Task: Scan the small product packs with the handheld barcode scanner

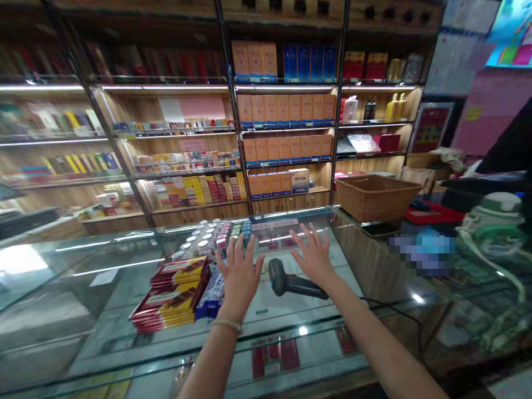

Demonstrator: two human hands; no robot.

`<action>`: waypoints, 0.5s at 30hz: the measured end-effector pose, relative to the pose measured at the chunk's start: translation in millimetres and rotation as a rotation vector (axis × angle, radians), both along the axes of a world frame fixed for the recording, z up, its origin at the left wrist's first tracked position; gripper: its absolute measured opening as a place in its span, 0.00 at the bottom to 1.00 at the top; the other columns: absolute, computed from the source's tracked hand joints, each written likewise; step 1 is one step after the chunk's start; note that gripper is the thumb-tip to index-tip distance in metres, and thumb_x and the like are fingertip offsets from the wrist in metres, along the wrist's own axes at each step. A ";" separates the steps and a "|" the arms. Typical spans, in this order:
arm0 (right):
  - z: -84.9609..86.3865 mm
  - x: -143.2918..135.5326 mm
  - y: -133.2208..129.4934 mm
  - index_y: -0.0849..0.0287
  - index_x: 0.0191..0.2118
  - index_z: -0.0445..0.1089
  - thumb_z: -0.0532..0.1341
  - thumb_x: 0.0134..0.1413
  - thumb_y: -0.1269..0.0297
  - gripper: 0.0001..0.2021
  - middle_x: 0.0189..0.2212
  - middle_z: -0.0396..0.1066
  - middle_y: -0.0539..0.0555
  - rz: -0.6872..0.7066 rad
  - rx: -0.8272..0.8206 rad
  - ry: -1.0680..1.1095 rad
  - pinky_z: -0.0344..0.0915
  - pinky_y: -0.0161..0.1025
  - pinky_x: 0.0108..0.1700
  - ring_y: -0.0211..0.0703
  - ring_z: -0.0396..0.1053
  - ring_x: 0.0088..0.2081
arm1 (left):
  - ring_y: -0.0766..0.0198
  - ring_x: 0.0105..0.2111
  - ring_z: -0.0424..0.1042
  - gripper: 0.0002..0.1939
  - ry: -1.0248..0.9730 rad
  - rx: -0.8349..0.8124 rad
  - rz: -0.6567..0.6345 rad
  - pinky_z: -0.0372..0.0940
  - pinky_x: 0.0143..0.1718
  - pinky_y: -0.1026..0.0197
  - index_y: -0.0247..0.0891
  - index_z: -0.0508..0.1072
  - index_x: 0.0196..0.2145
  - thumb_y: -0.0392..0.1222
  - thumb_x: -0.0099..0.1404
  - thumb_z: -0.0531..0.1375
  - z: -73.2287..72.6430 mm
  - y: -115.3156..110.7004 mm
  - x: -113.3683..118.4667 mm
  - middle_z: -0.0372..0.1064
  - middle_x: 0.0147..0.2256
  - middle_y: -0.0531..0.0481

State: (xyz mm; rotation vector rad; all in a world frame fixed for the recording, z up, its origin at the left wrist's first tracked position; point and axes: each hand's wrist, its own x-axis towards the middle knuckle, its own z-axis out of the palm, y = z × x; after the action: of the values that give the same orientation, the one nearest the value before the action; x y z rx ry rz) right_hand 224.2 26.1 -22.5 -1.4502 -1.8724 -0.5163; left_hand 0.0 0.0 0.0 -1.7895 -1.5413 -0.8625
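You face wooden shelves (199, 214) set between dark posts (226, 55), with white light strips (166, 87) running along several tiers. To your right, a partly pink wall (477, 97) stands below a bright screen (513, 39). Before you, a glass counter (112, 324) catches glare (19, 269).

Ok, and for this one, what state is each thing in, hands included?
Left hand: open, fingers spread, holding nothing
Right hand: open, fingers spread, holding nothing
Scanner: lying on the glass counter, not held
Red and yellow packets: stacked in overlapping piles
White-capped bottles: upright, caps on
Basket: upright, inside hidden
Shelf lights: lit
Screen: lit
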 end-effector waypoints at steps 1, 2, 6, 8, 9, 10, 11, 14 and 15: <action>0.3 0.4 0.1 0.45 0.71 0.60 0.52 0.73 0.54 0.25 0.73 0.55 0.58 0.000 0.000 -0.001 0.40 0.66 0.72 0.56 0.46 0.74 | 0.41 0.71 0.55 0.27 -0.005 -0.004 -0.007 0.35 0.71 0.28 0.40 0.67 0.68 0.52 0.77 0.51 0.0 -0.6 0.6 0.61 0.69 0.36; 0.6 0.7 0.1 0.45 0.71 0.60 0.52 0.73 0.54 0.25 0.73 0.56 0.58 0.000 -0.001 -0.001 0.40 0.66 0.72 0.56 0.46 0.74 | 0.41 0.71 0.54 0.27 -0.011 -0.007 -0.013 0.35 0.72 0.28 0.40 0.67 0.68 0.52 0.77 0.51 0.0 -1.2 1.1 0.61 0.69 0.36; 2.5 0.8 -0.7 0.45 0.71 0.61 0.53 0.73 0.54 0.25 0.73 0.56 0.58 0.003 -0.004 0.008 0.41 0.66 0.71 0.57 0.46 0.74 | 0.41 0.72 0.53 0.27 -0.032 -0.020 -0.043 0.34 0.72 0.28 0.41 0.67 0.68 0.51 0.76 0.52 -1.2 -1.3 1.3 0.60 0.69 0.35; 3.0 0.2 -1.0 0.45 0.70 0.61 0.53 0.72 0.54 0.24 0.73 0.56 0.58 0.006 -0.006 0.019 0.42 0.66 0.71 0.57 0.46 0.74 | 0.41 0.72 0.53 0.27 -0.042 -0.024 -0.048 0.34 0.72 0.28 0.41 0.68 0.68 0.51 0.76 0.52 -1.3 -0.4 1.0 0.60 0.69 0.35; 3.2 -0.3 -0.9 0.45 0.70 0.62 0.54 0.72 0.54 0.24 0.73 0.56 0.58 0.010 -0.005 0.029 0.42 0.66 0.71 0.57 0.47 0.74 | 0.41 0.72 0.53 0.27 -0.044 -0.026 -0.046 0.35 0.72 0.28 0.41 0.68 0.68 0.51 0.76 0.52 -0.7 -0.1 1.0 0.60 0.69 0.35; 3.8 -0.8 -0.5 0.46 0.69 0.62 0.54 0.72 0.54 0.24 0.73 0.56 0.58 0.018 -0.003 0.042 0.42 0.66 0.71 0.57 0.47 0.74 | 0.40 0.71 0.54 0.27 -0.045 -0.026 -0.042 0.35 0.72 0.27 0.41 0.68 0.67 0.51 0.76 0.52 0.6 -0.1 1.3 0.60 0.69 0.35; 5.2 -1.6 0.3 0.46 0.69 0.63 0.55 0.72 0.55 0.24 0.72 0.57 0.58 0.029 0.001 0.062 0.42 0.66 0.71 0.57 0.47 0.74 | 0.40 0.71 0.54 0.27 -0.045 -0.027 -0.036 0.36 0.71 0.27 0.40 0.68 0.67 0.51 0.76 0.52 2.6 -0.8 1.7 0.61 0.69 0.34; 18.7 -6.5 4.3 0.48 0.63 0.69 0.57 0.69 0.56 0.20 0.71 0.59 0.58 0.090 0.014 0.160 0.43 0.67 0.71 0.58 0.49 0.73 | 0.40 0.71 0.55 0.26 -0.040 -0.032 -0.029 0.37 0.71 0.27 0.39 0.70 0.66 0.50 0.76 0.53 12.3 -8.2 3.7 0.61 0.68 0.34; 27.8 -9.7 5.8 0.49 0.60 0.71 0.59 0.68 0.56 0.18 0.71 0.60 0.59 0.123 0.017 0.200 0.44 0.67 0.70 0.58 0.49 0.73 | 0.39 0.71 0.55 0.26 -0.035 -0.036 -0.034 0.38 0.71 0.27 0.39 0.70 0.66 0.50 0.75 0.53 15.8 -12.8 4.2 0.62 0.68 0.34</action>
State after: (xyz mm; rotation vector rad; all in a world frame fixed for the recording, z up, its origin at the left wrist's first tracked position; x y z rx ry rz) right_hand 214.5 31.9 5.3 -1.3152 -1.7796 -0.3150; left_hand 4.2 -12.8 15.8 -1.8397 -1.5619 -0.8925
